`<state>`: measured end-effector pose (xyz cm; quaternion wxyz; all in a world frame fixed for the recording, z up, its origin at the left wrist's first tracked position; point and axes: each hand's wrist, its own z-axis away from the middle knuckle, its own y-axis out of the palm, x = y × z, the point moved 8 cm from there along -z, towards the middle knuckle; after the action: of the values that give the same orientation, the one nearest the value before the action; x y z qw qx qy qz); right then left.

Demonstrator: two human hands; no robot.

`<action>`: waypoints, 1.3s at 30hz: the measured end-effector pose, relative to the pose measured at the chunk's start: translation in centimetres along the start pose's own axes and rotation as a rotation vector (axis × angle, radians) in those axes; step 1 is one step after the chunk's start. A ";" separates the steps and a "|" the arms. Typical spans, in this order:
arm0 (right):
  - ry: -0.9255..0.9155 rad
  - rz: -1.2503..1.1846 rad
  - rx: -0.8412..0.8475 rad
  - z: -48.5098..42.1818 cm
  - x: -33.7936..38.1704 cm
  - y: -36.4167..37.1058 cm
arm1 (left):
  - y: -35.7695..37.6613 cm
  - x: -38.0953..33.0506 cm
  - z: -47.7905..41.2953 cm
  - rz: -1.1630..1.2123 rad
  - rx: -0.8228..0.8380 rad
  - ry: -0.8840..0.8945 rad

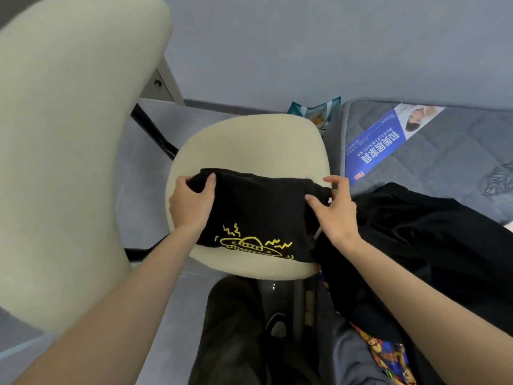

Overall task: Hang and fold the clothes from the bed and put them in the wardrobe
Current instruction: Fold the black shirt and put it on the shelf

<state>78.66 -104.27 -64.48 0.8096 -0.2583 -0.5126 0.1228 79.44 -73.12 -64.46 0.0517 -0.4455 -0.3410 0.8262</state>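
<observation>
A folded black T-shirt point(255, 212) with a yellow flying-saucer print lies on the cream seat of a chair point(249, 143). My left hand point(191, 204) grips its far left corner, thumb on top. My right hand point(333, 209) pinches its far right corner. More black clothing point(422, 240) lies heaped on the grey bed point(444, 151) to the right, touching the shirt's right edge.
The chair's cream backrest point(69, 134) fills the left. A blue-and-white printed label point(380, 143) lies on the mattress. A teal bag point(316, 112) stands behind the chair. A colourful patterned garment point(388, 354) hangs at the lower right. My legs and a shoe point(277, 326) are below.
</observation>
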 end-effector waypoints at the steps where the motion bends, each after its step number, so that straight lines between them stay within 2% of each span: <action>1: 0.035 0.006 -0.019 -0.9 -0.3 0.3 | 0.7 0.3 -1.2 -0.016 0.023 -0.068; 2: 0.045 0.042 -0.040 -1.7 -0.3 0.7 | 1.3 0.3 -2.4 -0.083 0.037 -0.078; 3: 0.008 0.131 -0.080 -2.2 0.1 0.9 | 1.7 -0.1 -3.3 -0.194 0.018 -0.011; 5: -0.212 0.378 -0.186 -2.0 2.6 1.8 | 2.3 -2.5 -3.8 -0.388 -0.083 0.299; 6: -0.350 0.462 -0.182 -1.4 4.0 3.1 | 3.2 -3.8 -3.1 -0.449 -0.082 0.483; 8: -0.508 0.579 -0.004 0.0 4.7 6.9 | 6.5 -4.6 -1.2 -0.617 0.068 0.774; 9: -0.497 0.637 0.097 0.4 4.1 8.6 | 8.1 -3.8 -0.5 -0.713 0.167 0.821; 10: -0.442 0.692 0.162 0.4 3.0 9.7 | 9.3 -2.5 -0.6 -0.795 0.241 0.793; 12: -0.318 0.762 0.188 -0.5 0.3 10.3 | 9.9 0.6 -2.1 -0.849 0.291 0.593; 15: -0.269 0.755 0.168 -1.3 -2.1 10.4 | 9.3 4.3 -4.0 -0.753 0.292 0.302; 17: -0.236 0.709 0.097 -1.6 -2.3 10.1 | 8.7 5.3 -4.6 -0.637 0.294 0.166; 21: -0.005 0.509 -0.048 -1.6 -3.2 8.1 | 7.2 3.9 -4.0 -0.506 0.209 0.155; 24: 0.155 0.414 -0.086 -1.1 -3.7 7.2 | 6.4 3.9 -4.1 -0.284 0.111 -0.043; 26: 0.190 0.395 -0.094 -1.1 -3.6 7.3 | 6.7 4.3 -4.5 -0.233 0.114 -0.156; 32: 0.230 0.125 -0.131 -2.4 -3.8 7.2 | 7.5 5.0 -5.6 -0.097 0.104 -0.211; 39: 0.199 0.006 -0.019 -3.8 -2.8 6.5 | 7.1 4.5 -5.3 -0.142 0.101 -0.244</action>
<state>81.24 -101.24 -71.52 0.8538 -0.2784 -0.4298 0.0938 82.37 -74.03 -73.88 0.0905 -0.3133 -0.3334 0.8846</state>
